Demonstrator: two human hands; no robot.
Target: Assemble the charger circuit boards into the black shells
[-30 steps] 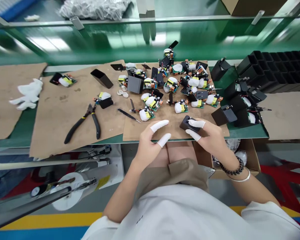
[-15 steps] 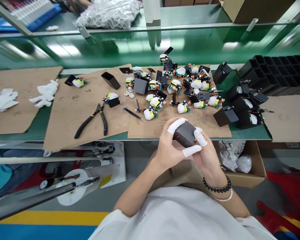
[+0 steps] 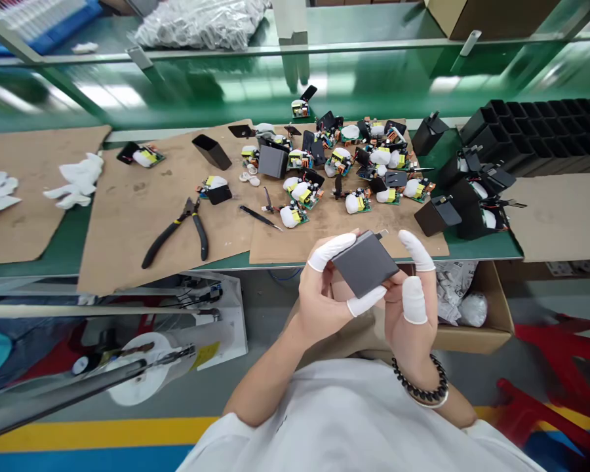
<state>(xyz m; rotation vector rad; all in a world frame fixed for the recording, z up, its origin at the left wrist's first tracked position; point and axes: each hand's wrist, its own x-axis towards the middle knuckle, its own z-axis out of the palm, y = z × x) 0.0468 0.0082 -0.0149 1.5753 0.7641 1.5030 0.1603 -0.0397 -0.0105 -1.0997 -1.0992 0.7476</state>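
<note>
A black adapter case [image 3: 365,263] is tilted above the bench's front edge, with a small tab and a thin light tip at its upper end. My left hand [image 3: 322,288] grips it between thumb and forefinger, both in white finger cots. At its lower right corner is my right hand [image 3: 413,308]; the cot-covered forefinger and thumb stand apart, while the other fingers are curled near the case, their contact partly hidden. Beyond the hands, several circuit boards [image 3: 357,202] with white blobs and yellow parts lie on cardboard [image 3: 314,246].
Pliers [image 3: 189,208] and a thin black tool [image 3: 260,217] lie left of the boards. To the right stand filled cases [image 3: 437,215] and rows of black housings [image 3: 535,141]. White gloves [image 3: 78,180] rest at left. Below the bench sits an open carton [image 3: 476,337].
The case has turned in my left hand, showing a broad plain face instead of the slotted side. My right thumb and forefinger have come off it and spread. The view has shifted slightly.
</note>
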